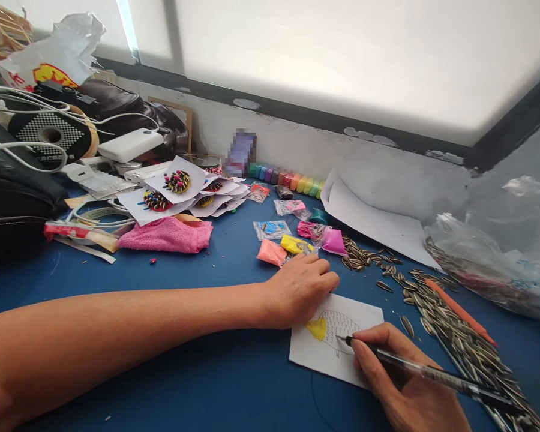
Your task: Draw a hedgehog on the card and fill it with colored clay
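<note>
Right hand round pen; left hand, grip unclear, by packets; seeds beside card

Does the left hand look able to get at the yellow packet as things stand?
Probably yes: the left hand lies close by the yellow packet, and nothing visible blocks the way, though whether its curled fingers hold something is hidden.

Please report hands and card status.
Right hand holds pen at drawing. Left hand over far-left corner of card. Seeds heaped right, off card.
</note>
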The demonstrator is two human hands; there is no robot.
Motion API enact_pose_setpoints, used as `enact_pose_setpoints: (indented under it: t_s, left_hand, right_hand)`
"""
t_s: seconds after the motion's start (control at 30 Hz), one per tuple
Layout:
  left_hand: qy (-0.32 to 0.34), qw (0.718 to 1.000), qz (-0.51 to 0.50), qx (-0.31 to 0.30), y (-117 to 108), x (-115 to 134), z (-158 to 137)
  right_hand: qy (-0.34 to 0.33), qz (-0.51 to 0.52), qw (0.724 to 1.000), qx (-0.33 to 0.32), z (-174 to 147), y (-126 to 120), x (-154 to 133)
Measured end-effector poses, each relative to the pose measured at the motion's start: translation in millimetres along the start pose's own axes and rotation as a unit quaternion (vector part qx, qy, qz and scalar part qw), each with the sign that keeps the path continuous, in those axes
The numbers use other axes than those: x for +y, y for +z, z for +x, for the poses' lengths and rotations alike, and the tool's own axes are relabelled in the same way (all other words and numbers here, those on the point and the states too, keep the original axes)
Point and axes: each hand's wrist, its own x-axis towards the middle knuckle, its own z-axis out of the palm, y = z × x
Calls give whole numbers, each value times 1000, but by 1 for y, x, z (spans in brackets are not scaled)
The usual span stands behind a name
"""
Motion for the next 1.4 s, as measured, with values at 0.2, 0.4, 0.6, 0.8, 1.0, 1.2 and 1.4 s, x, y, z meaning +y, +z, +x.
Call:
enact_pose_setpoints:
  t_s: [0.2,0.4,0.6,0.8,1.0,1.2,1.4]
  left_hand:
    - [-1,1000,2,-4,-1,0,0]
    - [-1,1000,0,-4,-1,0,1]
    - [-1,1000,-1,2,0,0,0]
    - [0,1000,1,-1,0,0,0]
    - [0,1000,2,1,-1,-1,0]
    - [2,1000,0,4,1,0,0]
    - [-1,1000,-2,-5,-1,1,1]
  right_hand:
    - [8,12,1000,-4,-3,-1,2]
    - [1,8,1000,-6,0,-2,0]
    - [-3,-3,1000,11,-1,0,-1]
    - [33,12,999,5,-3,1,-3]
    - [17,5,1000,-18,-2,-1,1]
    - [20,1,1000,-15,-3,0,2]
    - [29,13,999,-15,-5,-1,-1]
